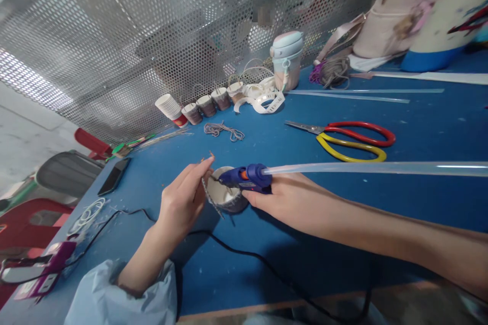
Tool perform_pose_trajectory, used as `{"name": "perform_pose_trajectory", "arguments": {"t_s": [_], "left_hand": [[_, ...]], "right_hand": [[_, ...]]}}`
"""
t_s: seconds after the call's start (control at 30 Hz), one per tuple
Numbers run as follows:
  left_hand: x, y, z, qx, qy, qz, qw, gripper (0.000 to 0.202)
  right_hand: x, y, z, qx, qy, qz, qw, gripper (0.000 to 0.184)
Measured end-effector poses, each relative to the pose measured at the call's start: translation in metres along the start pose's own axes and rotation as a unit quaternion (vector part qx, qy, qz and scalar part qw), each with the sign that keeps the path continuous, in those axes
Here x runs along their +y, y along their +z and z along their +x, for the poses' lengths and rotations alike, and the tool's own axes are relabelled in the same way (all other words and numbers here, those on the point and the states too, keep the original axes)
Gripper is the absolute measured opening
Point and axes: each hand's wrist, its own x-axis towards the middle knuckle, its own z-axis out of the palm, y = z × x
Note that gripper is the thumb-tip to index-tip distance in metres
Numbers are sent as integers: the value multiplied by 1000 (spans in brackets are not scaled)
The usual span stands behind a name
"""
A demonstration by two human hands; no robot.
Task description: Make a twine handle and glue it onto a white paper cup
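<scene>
My pale blue sleeve (pixel 107 292) rests at the worktop's (pixel 263 139) near edge, with a purple box (pixel 63 259) by the left edge. A phone (pixel 114 176) lies farther along that left edge. My left hand's (pixel 185 193) fingers bend in narrow at the left rim of a cup (pixel 233 206), beside a grey cord (pixel 215 204); whether they pinch it, I cannot tell. The cup stands inward from the near edge. My right hand's (pixel 284 193) fingers wrap around a blue glue gun (pixel 246 177), nozzle at the cup's opening. Scissors (pixel 324 130) lie nearer the far edge.
</scene>
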Motion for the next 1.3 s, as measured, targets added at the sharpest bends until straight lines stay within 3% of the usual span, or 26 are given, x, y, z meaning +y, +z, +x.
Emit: {"name": "perform_pose_trajectory", "arguments": {"t_s": [1.03, 1.3], "left_hand": [[0, 0, -1, -1, -5, -2, 1000, 31], [1, 0, 0, -4, -6, 4, 1000, 29]], "right_hand": [[3, 0, 0, 15, -39, 0, 999, 18], [0, -1, -1, 3, -19, -5, 1000, 17]]}}
